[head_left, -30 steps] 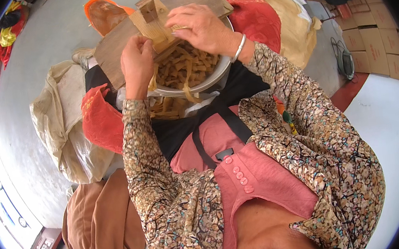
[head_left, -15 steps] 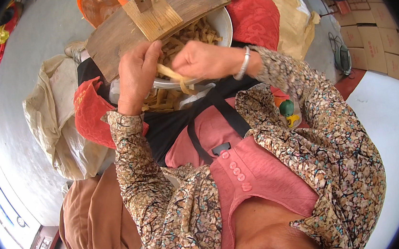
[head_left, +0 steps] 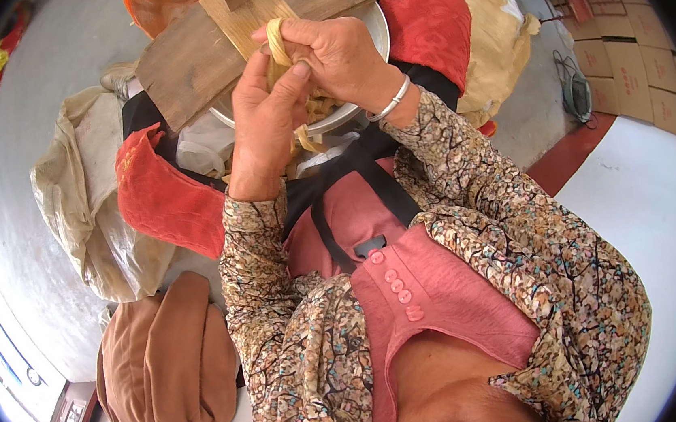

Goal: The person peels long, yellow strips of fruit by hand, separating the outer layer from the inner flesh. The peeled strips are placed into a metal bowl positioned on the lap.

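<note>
Both hands (head_left: pixel 305 84) – prob. gripping yellow strip (head_left: pixel 278 44)

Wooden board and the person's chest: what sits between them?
In the head view, both hands lie there: the left hand and right hand pinch pale yellow strips above a metal bowl that the wooden board partly covers.

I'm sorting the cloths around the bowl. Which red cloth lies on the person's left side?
The red cloth below the wooden board, beside the left hand; the other red one lies upper right.
</note>
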`<state>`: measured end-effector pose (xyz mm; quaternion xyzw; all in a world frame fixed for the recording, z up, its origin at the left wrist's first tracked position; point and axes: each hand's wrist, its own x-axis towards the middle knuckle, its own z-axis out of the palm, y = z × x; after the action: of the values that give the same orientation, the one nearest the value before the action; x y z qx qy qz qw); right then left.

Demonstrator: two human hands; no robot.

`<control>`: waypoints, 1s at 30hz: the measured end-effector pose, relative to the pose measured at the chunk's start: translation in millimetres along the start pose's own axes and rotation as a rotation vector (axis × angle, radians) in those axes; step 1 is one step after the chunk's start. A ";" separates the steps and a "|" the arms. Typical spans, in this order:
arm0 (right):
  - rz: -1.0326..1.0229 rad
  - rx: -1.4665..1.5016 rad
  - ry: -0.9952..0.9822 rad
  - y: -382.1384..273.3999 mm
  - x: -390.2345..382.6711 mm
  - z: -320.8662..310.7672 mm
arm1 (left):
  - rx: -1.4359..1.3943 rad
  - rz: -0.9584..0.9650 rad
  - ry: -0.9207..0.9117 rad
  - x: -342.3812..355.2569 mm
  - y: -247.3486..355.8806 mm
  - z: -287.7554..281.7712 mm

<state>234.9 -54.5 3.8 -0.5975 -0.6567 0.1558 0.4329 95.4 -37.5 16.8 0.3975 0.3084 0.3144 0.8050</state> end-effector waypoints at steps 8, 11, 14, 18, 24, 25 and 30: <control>-0.084 -0.117 -0.169 21.5 -12.2 -1.5 | 1.192 0.636 0.187 -4.5 -27.6 -32.7; 0.412 0.533 -0.437 31.2 -34.9 7.9 | 1.365 0.795 0.200 -8.3 -38.5 -32.0; 0.816 1.184 -0.462 40.2 -48.1 16.1 | 1.231 0.744 0.144 -7.6 -45.2 -30.7; 0.848 1.350 -0.468 30.0 -45.2 6.8 | 1.009 0.570 0.028 -9.5 -33.2 -25.5; 0.232 0.590 -0.218 16.1 -35.7 4.5 | 0.948 0.288 0.092 -10.5 -12.5 -6.8; 0.126 0.460 -0.151 16.0 -34.7 4.8 | 0.956 0.230 0.114 -5.9 -13.3 -6.2; 0.056 0.336 0.048 3.8 -25.8 6.0 | 0.394 0.149 0.265 8.6 -28.3 -8.0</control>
<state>230.6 -75.4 -12.2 -0.5382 -0.5941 0.2612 0.5378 102.1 -41.3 -12.8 0.5237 0.4366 0.3559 0.6391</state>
